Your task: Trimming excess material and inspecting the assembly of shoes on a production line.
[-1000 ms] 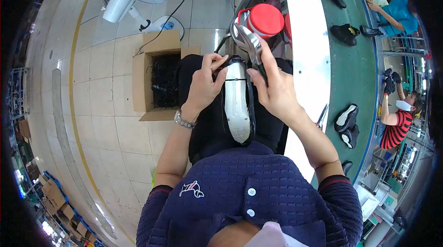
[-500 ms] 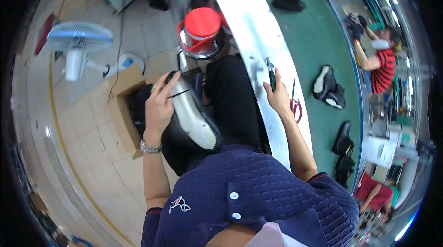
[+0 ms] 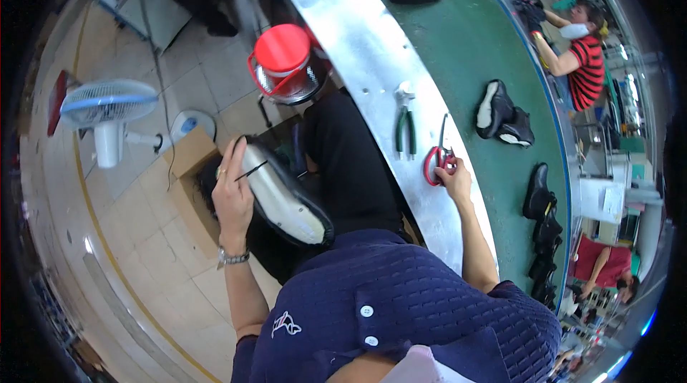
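A black shoe [image 3: 292, 212] with a pale underside rests bottom up on my lap. My left hand [image 3: 233, 197] is closed on its side near the top end. From the pale surface sticks out a thin dark strand [image 3: 252, 170], close to my fingers. On the metal ledge at my right, my right hand [image 3: 459, 181] pinches the red handles of a pair of scissors [image 3: 431, 167], whose blades point away from me. Green-handled pliers [image 3: 406, 129] lie just left of the scissors, untouched.
Beyond the metal ledge [image 3: 351, 28] a green belt [image 3: 447, 46] carries several black shoes [image 3: 494, 107]. Left of the ledge stands a bucket with a red lid [image 3: 283, 50]. A cardboard box [image 3: 193, 150] and a fan [image 3: 109, 107] are at left. A person in stripes [image 3: 583, 61] works across.
My right hand has let go of the pliers, now lying on the ledge, and moved nearer to take the scissors' handles. My left hand still holds the shoe.
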Action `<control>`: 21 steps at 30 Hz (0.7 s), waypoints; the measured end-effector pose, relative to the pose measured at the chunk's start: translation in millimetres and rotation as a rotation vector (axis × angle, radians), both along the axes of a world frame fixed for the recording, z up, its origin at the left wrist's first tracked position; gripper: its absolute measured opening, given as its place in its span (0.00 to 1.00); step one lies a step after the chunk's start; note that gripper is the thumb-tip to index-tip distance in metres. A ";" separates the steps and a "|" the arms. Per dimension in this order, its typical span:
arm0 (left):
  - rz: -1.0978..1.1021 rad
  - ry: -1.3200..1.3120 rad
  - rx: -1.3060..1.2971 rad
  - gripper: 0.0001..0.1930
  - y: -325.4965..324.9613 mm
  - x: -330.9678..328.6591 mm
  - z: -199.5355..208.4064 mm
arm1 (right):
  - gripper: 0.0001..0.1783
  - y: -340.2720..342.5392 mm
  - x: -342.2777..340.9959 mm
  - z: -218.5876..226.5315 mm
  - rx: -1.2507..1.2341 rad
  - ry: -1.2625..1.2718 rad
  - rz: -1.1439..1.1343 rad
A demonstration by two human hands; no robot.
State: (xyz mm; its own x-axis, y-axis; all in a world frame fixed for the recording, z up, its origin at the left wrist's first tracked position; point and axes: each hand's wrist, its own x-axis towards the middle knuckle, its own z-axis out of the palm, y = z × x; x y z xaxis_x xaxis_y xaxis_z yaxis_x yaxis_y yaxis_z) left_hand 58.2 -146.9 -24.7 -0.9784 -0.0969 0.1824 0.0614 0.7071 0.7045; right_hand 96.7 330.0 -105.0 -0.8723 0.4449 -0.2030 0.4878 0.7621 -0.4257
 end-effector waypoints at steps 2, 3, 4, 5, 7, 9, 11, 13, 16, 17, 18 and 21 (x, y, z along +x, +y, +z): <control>0.066 0.024 0.172 0.25 0.0 4.3 -2.6 | 0.22 -12.2 -7.4 16.8 -0.437 -0.076 -0.107; 0.115 -0.015 0.275 0.25 -0.2 10.1 -3.3 | 0.20 -23.0 -11.8 31.4 -0.745 -0.121 -0.263; 0.163 -0.023 0.350 0.25 0.8 16.5 -4.9 | 0.19 -39.0 -14.7 46.0 -0.940 -0.105 -0.206; 0.210 -0.028 0.327 0.25 1.0 23.4 -5.8 | 0.19 -57.3 -16.1 63.6 -1.069 -0.090 -0.216; 0.285 -0.050 0.434 0.27 6.8 40.7 -7.7 | 0.25 -98.3 -22.0 96.7 -1.070 -0.193 0.210; 0.290 -0.009 0.487 0.31 17.5 54.8 -11.6 | 0.35 -139.5 -24.4 123.7 -1.202 -0.365 0.414; 0.263 -0.064 0.535 0.35 28.8 65.2 -16.6 | 0.41 -173.7 -28.0 140.6 -1.384 -0.650 0.499; 0.268 -0.082 0.454 0.38 37.9 70.0 -21.6 | 0.44 -199.1 -26.7 150.8 -1.289 -0.774 0.608; 0.281 -0.055 0.392 0.36 43.6 68.6 -27.3 | 0.42 -223.9 -24.9 151.8 -1.220 -0.918 0.497; 0.288 -0.052 0.398 0.36 42.9 67.6 -28.1 | 0.42 -230.8 -26.2 147.8 -1.211 -0.891 0.488; 0.277 -0.046 0.395 0.35 41.3 66.0 -28.6 | 0.39 -237.5 -27.6 142.4 -1.232 -0.888 0.492; 0.245 -0.030 0.349 0.34 32.0 62.6 -26.5 | 0.32 -252.4 -23.8 129.8 -0.953 -0.753 0.514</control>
State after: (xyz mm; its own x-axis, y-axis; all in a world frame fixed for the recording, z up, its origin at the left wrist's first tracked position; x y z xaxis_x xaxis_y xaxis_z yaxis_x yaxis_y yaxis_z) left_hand 120.9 -114.9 -51.2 -0.9232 -0.3781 0.0694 -0.1030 0.4173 0.9029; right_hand 72.9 77.6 24.8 -0.4344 -0.4875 -0.7574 0.5868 0.4848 -0.6486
